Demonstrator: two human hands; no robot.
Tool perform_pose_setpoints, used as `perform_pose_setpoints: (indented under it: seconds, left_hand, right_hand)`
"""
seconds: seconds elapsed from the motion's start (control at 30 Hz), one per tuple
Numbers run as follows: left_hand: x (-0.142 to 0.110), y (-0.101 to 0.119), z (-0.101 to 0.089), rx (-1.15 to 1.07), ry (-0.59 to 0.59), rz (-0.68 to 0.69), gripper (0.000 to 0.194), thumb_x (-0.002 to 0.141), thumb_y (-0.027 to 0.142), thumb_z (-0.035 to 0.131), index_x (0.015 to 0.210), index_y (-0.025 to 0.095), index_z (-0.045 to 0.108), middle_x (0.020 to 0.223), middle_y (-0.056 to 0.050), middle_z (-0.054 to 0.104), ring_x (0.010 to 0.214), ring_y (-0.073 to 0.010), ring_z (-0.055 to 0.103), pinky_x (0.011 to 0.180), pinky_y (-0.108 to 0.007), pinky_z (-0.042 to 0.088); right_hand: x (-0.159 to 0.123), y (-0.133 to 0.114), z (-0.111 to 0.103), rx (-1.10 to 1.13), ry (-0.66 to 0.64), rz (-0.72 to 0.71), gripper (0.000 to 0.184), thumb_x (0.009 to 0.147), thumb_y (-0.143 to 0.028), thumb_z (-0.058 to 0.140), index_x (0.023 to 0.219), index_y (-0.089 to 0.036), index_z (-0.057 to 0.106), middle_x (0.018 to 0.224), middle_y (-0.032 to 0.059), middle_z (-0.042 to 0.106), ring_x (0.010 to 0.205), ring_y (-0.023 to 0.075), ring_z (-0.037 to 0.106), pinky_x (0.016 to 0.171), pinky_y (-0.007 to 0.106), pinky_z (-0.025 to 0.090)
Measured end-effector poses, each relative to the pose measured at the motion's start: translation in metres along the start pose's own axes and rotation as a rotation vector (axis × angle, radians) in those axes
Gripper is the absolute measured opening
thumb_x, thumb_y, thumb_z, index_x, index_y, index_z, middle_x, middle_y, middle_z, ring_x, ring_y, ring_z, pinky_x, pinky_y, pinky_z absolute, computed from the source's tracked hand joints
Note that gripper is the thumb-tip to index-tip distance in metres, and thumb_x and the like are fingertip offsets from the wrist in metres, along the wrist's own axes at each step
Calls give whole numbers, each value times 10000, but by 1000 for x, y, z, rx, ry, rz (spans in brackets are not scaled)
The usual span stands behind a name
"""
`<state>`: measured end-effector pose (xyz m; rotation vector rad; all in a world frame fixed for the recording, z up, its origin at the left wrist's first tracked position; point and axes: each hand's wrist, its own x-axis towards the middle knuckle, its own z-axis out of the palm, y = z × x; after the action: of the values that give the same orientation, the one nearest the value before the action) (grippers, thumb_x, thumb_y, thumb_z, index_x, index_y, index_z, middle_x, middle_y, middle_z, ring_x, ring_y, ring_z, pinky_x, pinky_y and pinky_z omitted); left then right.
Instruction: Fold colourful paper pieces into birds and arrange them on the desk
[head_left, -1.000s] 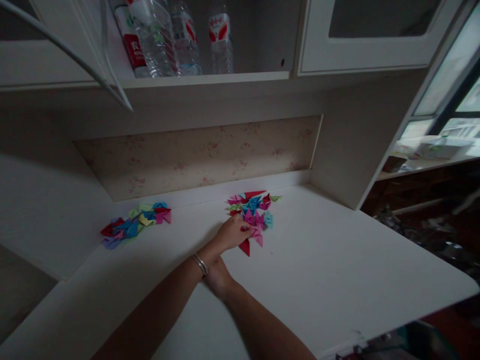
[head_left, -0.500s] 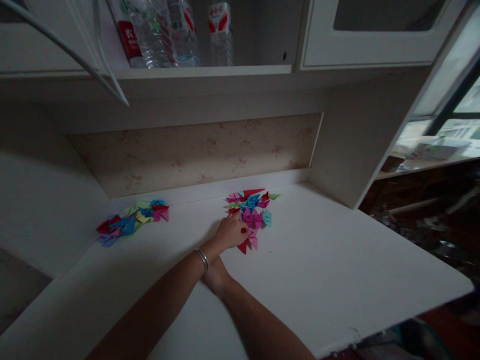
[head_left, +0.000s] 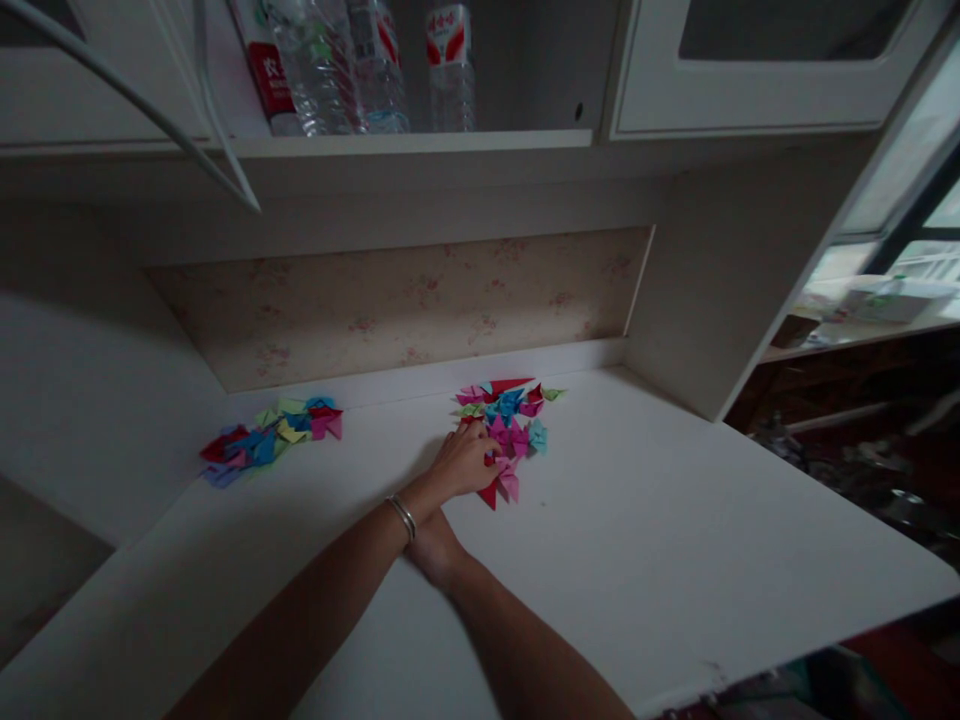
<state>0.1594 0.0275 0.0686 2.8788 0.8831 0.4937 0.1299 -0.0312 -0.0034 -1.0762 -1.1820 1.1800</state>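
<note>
My left hand [head_left: 463,462], with silvery bangles at the wrist, lies on the left side of a pile of folded paper pieces [head_left: 510,437] in pink, red, blue and green. Its fingers and thumb curl round part of the pile, and red paper shows in the gap by the thumb. My right hand [head_left: 433,550] is under the left wrist, where the forearms cross. Its fingers are hidden there. A second heap of folded paper pieces [head_left: 274,440], in blue, yellow, red, green and pink, rests at the left near the back.
Both heaps lie on a white desktop [head_left: 637,520], whose front edge runs to the right. Above it is a shelf [head_left: 420,143] with plastic bottles [head_left: 451,75]. A pale cable [head_left: 150,115] hangs at upper left. A side panel [head_left: 697,280] closes the right end.
The whole view has shifted slightly to the right. My left hand stays at the pile with its thumb moved a little, and my right hand stays beneath the left wrist.
</note>
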Motion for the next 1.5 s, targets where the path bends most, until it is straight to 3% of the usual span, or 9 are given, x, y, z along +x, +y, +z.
perform_pose_setpoints:
  seconds: [0.17,0.33,0.43,0.53,0.63,0.7,0.93,1.3,1.5]
  left_hand:
    - [-3,-5,-2,-75,12,27,182,754,268,608,901,264,714,978,-40,557,982,-208,504,886,-309,436]
    - [-7,-4,-3,-84,-40,20,246,721,200,598,929,275,705,996,-33,549,955,-198,509,868,-294,432]
    - [-10,-1,-7,-60,-81,50,229,698,242,636,913,278,707,1005,-32,543,954,-209,506,873,-313,423]
    - [-13,3,-12,-32,-88,66,138,732,311,639,834,261,717,1002,-40,544,974,-224,496,887,-337,409]
    - [-13,5,-13,-13,-59,67,176,811,345,579,794,246,723,980,-51,552,991,-225,489,896,-344,398]
    - [-12,7,-12,11,-31,86,222,846,355,541,798,244,728,978,-59,556,999,-229,486,888,-354,396]
    - [-6,11,-14,85,17,126,242,859,319,524,758,235,728,987,-65,555,1004,-243,474,903,-393,375]
    - [-9,8,-10,78,-12,135,202,856,316,536,895,262,727,1060,-65,563,1045,-247,484,941,-411,363]
    - [-10,5,-22,-28,11,87,183,807,358,611,933,265,706,1035,-49,566,998,-218,516,886,-342,415]
  right_hand:
    - [3,3,5,81,-3,-3,203,764,-320,520,623,-189,453,549,-24,476,493,96,407,456,222,358]
    - [5,9,7,102,4,-11,211,770,-340,530,639,-189,465,556,-20,474,503,101,402,465,228,364]
    - [5,11,5,77,12,-22,199,758,-338,568,643,-188,503,595,2,526,591,137,464,552,260,425]
    - [5,12,2,16,28,-65,204,770,-370,575,671,-194,548,690,38,591,810,205,534,728,322,467]
    - [5,13,1,-12,64,-115,204,786,-395,568,762,-193,585,869,71,631,1010,238,503,904,380,414]
    - [4,13,1,-5,76,-119,215,795,-403,562,807,-190,591,943,81,630,1039,236,495,955,394,379]
    - [1,5,1,25,42,-41,254,791,-419,575,699,-182,575,733,56,614,856,214,554,752,328,473]
    - [-1,-4,0,53,10,-2,184,757,-357,626,696,-185,601,692,36,613,778,188,546,691,294,461]
    - [1,0,3,89,-18,41,259,776,-347,562,578,-181,554,540,3,551,571,140,505,553,251,424]
